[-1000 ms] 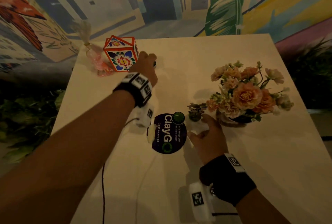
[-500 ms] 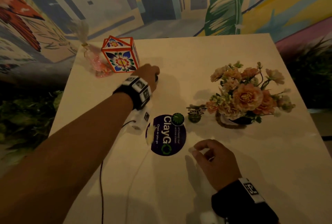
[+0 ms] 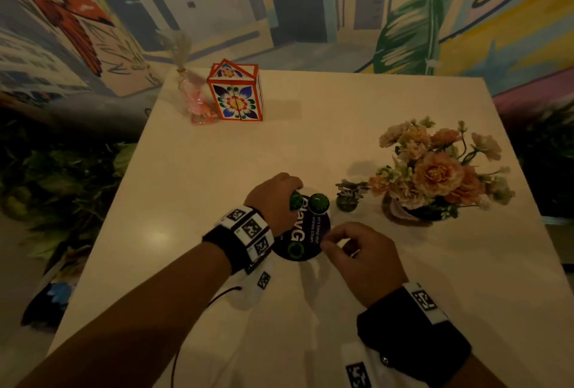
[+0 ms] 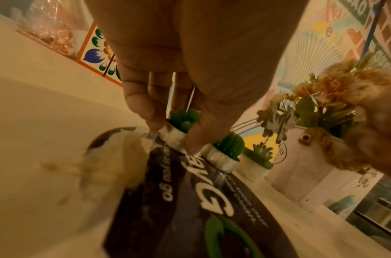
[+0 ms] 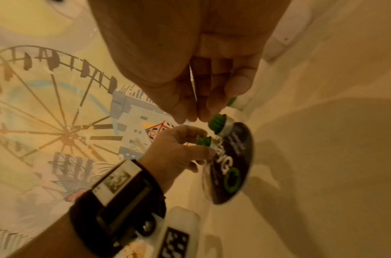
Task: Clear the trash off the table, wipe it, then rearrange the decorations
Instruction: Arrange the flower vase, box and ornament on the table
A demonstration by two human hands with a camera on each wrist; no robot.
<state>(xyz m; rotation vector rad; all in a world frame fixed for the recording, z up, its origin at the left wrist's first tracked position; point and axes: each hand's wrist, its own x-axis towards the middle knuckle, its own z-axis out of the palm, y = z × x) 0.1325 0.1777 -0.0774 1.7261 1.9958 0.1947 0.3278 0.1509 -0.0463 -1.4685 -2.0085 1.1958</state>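
My left hand [image 3: 292, 198] [image 4: 170, 131] pinches a small green cactus candle [image 3: 296, 200] [image 4: 179, 125] [image 5: 204, 141] in a silver cup, at the far edge of a round dark ClayGo disc [image 3: 299, 232] [image 4: 190, 209] [image 5: 231, 167]. A second cactus candle [image 3: 319, 202] [image 4: 225, 150] [image 5: 219, 124] stands on the disc just to its right. A tiny potted succulent [image 3: 348, 198] [image 4: 258, 157] sits off the disc further right. My right hand [image 3: 329, 244] [image 5: 194, 118] hovers at the disc's near right edge, fingers curled against the thumb, holding nothing I can see.
A vase of peach flowers [image 3: 435, 170] stands right of the succulent. A flower-patterned box [image 3: 236, 95] and a pink cellophane-wrapped item [image 3: 194, 98] sit at the far left of the pale table [image 3: 202, 170]. A pale crumpled lump [image 4: 112, 157] lies at the disc's left edge. Foliage borders both table sides.
My left hand came back from beside the patterned box to the disc, bringing the cactus candle with it. My right hand let go of the potted succulent and drew back to the disc's edge.
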